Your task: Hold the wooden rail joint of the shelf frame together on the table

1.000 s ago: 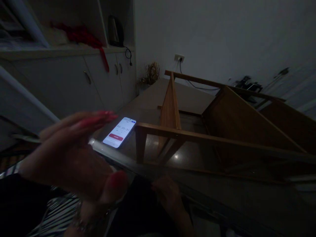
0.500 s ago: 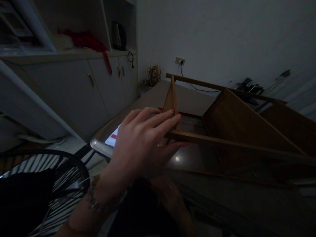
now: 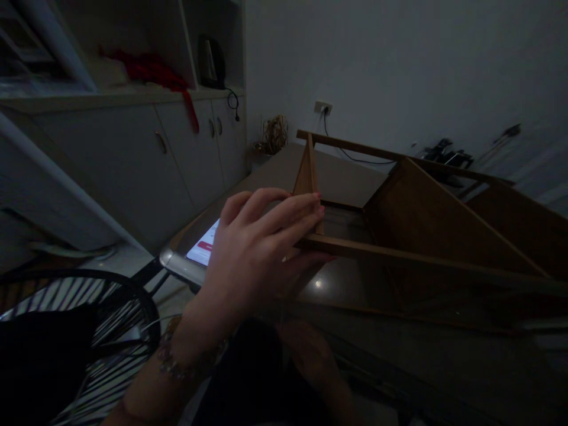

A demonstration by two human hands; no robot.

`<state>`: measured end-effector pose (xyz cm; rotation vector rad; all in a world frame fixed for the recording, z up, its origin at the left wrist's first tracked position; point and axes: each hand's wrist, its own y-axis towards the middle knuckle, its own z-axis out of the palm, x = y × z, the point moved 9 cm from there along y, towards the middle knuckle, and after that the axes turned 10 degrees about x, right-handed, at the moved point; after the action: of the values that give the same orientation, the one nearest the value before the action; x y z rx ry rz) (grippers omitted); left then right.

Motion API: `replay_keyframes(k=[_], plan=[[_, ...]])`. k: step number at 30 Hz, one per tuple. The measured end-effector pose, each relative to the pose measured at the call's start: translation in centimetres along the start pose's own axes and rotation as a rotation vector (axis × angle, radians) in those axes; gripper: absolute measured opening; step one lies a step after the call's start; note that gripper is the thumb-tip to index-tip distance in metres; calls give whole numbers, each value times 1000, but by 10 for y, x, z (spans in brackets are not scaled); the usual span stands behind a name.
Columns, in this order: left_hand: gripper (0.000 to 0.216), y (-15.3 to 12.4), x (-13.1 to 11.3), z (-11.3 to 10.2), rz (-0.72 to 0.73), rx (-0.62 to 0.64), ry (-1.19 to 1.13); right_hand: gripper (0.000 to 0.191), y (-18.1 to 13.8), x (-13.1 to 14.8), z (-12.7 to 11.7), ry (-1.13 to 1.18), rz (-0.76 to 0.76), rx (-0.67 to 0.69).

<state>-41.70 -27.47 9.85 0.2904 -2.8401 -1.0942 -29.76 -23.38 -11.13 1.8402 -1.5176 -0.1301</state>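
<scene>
My left hand (image 3: 260,245), with a beaded bracelet (image 3: 171,358) at the wrist, grips the near left corner of a wooden shelf frame (image 3: 399,254). The fingers lie over a narrow end board (image 3: 306,171), and the thumb is below the frame's near rail. The frame lies on its side on a grey-brown table (image 3: 275,168), with wider cross boards (image 3: 421,207) farther right. In the dark below the table edge, my right hand (image 3: 308,352) is low by my lap; its fingers are too dim to read. A lit phone (image 3: 202,248) lies at the table's left edge, partly behind my left hand.
A black-framed chair (image 3: 119,331) with dark cloth stands at the lower left. White cabinets (image 3: 119,160) line the left wall, bearing a kettle (image 3: 210,62) and red cloth (image 3: 151,68). A cable runs from the wall socket (image 3: 323,107) behind the frame. Dark objects (image 3: 446,155) sit behind the frame.
My left hand's fingers have shifted slightly and drawn closer together on the end board. My right hand has moved slightly in the dark. The shelf frame stays in place.
</scene>
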Motion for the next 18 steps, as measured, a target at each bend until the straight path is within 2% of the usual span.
replay_keyframes(k=[10,18], plan=[[35,-1,-3,2,82,-28,30,37,-10,-3,0,-117,33,55],[35,-1,-3,2,73,-23,29,34,-15,-8,11,-37,35,134]])
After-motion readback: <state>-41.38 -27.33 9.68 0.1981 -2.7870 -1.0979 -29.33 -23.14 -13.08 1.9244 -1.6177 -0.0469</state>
